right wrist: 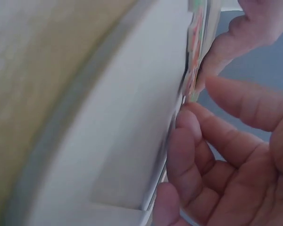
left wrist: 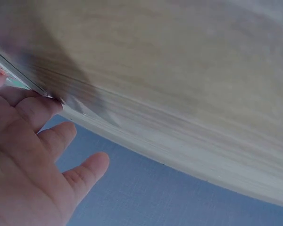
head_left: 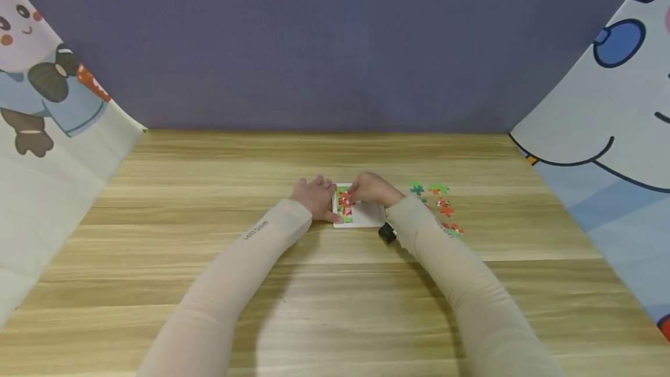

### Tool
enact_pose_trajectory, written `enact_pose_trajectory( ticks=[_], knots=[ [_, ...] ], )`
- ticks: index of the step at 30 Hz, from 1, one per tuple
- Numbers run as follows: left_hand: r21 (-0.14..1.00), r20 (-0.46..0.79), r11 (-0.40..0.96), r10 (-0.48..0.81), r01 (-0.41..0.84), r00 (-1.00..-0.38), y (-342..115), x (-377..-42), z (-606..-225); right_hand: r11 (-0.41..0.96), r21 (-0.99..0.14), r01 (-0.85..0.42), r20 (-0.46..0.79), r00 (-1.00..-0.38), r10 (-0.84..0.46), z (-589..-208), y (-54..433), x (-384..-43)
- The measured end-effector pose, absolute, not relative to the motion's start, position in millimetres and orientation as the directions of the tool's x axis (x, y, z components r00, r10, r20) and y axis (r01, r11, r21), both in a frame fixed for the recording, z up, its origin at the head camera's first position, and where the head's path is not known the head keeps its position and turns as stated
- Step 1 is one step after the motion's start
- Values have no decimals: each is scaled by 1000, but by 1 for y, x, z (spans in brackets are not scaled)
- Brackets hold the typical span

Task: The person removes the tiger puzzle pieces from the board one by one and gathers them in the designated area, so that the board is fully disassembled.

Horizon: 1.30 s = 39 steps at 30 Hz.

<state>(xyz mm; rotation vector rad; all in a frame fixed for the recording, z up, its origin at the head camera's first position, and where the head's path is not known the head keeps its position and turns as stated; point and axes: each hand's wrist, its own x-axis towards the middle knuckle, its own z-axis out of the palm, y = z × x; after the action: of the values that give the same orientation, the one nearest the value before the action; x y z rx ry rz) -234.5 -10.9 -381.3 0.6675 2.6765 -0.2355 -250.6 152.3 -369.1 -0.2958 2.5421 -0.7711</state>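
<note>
A white puzzle tray (head_left: 369,218) lies on the table, its left part filled with joined jigsaw pieces (head_left: 343,198) in red and green. Spread fingers of my left hand (head_left: 316,198) rest at the tray's left edge, the thumb along its near left corner. My right hand (head_left: 370,187) reaches over the tray. Its bent fingertips (right wrist: 187,117) touch down at the edge of the joined pieces, while the thumb stands apart from them in the right wrist view. Nothing shows between thumb and fingers there.
Several loose jigsaw pieces (head_left: 439,189) in red and green lie right of the tray, partly hidden by the right sleeve (head_left: 419,223). A small black object (head_left: 387,233) sits at the right wrist. A dark blue partition (head_left: 335,45) stands behind the wooden table (head_left: 335,307).
</note>
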Motion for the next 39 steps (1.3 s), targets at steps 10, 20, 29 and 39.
enact_pose_trajectory(
  ticks=[10,20,29,39],
  knots=[
    [-103,-387,871,410,481,-826,-9,-233,-381,818,-573,-41,-353,-889,-292,-368,152,-255],
    [-249,-336,813,437,527,-834,-6,-216,-377,830,-557,-22,-350,-900,-259,-368,148,-258],
    [-133,-257,697,663,705,-703,-21,-205,-373,833,-553,-31,-350,-899,-265,-371,147,-263],
    [115,-383,641,734,759,-561,-33,-201,-373,770,-637,45,-361,-900,-245,-378,149,-265]
  ],
)
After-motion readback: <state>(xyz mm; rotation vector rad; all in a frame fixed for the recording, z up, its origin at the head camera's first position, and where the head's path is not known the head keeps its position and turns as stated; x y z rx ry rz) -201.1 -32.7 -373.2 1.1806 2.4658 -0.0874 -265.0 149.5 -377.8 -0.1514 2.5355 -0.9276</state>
